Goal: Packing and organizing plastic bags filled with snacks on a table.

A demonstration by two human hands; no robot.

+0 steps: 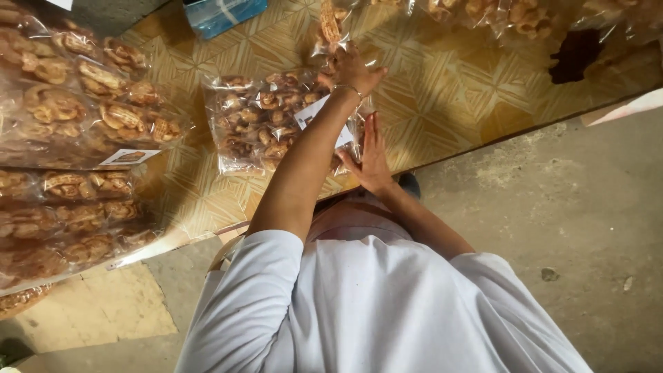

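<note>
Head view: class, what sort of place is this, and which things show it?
Probably a small snack packing or selling spot: clear bags of fried snacks under both hands, stacked bags on a patterned table, bare concrete floor.

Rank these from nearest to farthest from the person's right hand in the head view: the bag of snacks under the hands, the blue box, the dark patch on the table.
1. Bag of snacks: directly under and touching the right hand.
2. Blue box: far table edge, left side of the picture.
3. Dark patch: right side of the table; roughly as far as the blue box, too close to call.
</note>
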